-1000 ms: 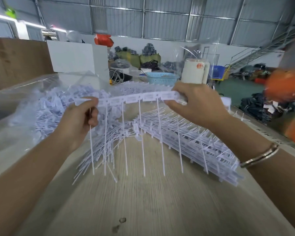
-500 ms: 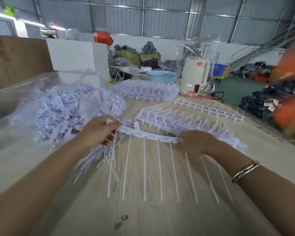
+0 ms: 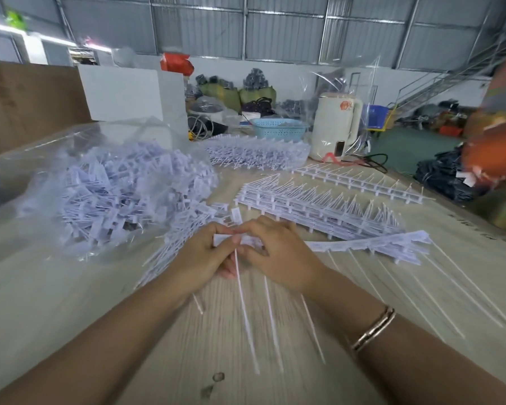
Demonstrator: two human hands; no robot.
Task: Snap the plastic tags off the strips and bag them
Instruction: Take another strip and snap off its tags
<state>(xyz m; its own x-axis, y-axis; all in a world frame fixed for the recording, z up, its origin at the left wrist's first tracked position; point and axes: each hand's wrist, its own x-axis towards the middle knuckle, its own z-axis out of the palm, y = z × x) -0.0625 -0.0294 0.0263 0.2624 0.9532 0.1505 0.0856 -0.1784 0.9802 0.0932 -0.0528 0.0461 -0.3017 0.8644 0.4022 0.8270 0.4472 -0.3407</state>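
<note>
Wood-grain table (image 3: 170,340): clear bag (image 3: 41,171) w/ loose tags (image 3: 123,194) left, stacked tag strips (image 3: 319,209) ctr-right, blue basket (image 3: 278,130) & white kettle (image 3: 335,127) at back.

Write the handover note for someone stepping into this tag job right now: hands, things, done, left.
Left hand and right hand both pinch the near end of one tag strip on the table.
Clear bag of loose tags lies to the left.
Stacked strips wait behind the hands.
Done: many tags bagged.
Left: snap this strip, then the stacks.

White tags (image 3: 135,194), pale wood-grain table (image 3: 187,346), light-blue latticed basket (image 3: 278,130), cream kettle (image 3: 333,127)
</note>
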